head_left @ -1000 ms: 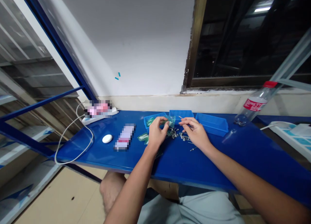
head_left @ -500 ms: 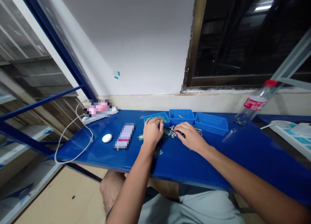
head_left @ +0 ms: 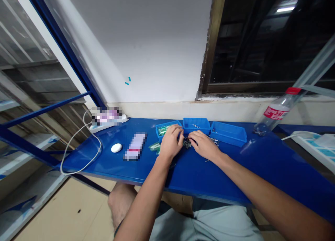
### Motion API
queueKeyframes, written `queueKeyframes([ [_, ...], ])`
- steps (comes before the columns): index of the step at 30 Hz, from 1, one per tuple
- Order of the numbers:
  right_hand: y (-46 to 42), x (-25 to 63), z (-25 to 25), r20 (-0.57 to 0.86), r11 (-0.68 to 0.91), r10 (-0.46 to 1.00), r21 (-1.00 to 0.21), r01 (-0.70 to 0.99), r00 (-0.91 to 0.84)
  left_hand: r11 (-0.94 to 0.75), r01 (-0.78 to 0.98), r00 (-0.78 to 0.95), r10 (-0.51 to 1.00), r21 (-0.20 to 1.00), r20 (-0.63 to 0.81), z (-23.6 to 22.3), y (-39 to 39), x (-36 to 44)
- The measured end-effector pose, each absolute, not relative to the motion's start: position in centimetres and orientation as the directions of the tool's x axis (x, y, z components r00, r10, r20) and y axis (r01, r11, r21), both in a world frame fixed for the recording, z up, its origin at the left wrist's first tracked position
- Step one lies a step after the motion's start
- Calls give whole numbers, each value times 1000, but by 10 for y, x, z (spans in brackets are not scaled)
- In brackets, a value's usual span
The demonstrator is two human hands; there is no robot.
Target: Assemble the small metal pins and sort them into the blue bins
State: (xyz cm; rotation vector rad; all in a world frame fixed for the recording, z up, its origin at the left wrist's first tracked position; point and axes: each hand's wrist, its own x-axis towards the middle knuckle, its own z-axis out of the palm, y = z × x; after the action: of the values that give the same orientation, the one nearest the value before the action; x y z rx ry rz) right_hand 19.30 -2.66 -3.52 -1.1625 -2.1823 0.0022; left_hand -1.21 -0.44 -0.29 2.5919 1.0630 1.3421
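Note:
A small heap of shiny metal pieces (head_left: 187, 143) lies on the blue table between my two hands. My left hand (head_left: 171, 141) is at the heap's left side, its fingers bent and its thumb apart from them. Nothing shows in it. On the other side, my right hand (head_left: 205, 145) has its fingers curled down at the pieces, fingertips together. What they grip is too small to make out. Beside my left wrist lie green-printed clear packets (head_left: 155, 147). Similar packets fill part of the left blue bin (head_left: 158, 130) behind my left hand.
A middle blue bin (head_left: 196, 120) holds thin metal pieces; a right blue bin (head_left: 230, 134) stands beside it. Leftward are a blurred phone-like slab (head_left: 135, 147), a white oval object (head_left: 116, 148), a power strip (head_left: 110, 124) and its cable (head_left: 101, 148). A plastic bottle (head_left: 276, 112) stands right.
My left hand has moved right, off the packets and toward the metal pieces. My right hand has stayed by the heap, its fingers curling a little more.

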Motion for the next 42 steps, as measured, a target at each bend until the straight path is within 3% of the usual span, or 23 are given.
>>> queueKeyframes([
  [4, -22, 196, -38, 530, 557, 775, -317, 768, -344, -804, 483, 480, 575, 347, 663, -2, -10, -6],
  [10, -17, 199, -41, 514, 521, 818, -475, 709, -257, -796, 461, 522, 601, 392, 605, -2, -11, -5],
  [16, -24, 198, -30, 610, 529, 780, -525, 667, -138, -751, 481, 511, 659, 452, 552, -5, -11, -5],
  [25, -36, 186, -26, 547, 513, 835, -810, 284, 52, -705, 419, 485, 707, 572, 516, -9, -7, -3],
  [39, -45, 184, -16, 613, 531, 789, -649, 545, -39, -695, 360, 482, 710, 622, 514, -2, -16, -4],
  [42, -46, 184, -15, 606, 523, 795, -672, 525, -16, -650, 363, 465, 747, 668, 475, 2, -19, -3],
])
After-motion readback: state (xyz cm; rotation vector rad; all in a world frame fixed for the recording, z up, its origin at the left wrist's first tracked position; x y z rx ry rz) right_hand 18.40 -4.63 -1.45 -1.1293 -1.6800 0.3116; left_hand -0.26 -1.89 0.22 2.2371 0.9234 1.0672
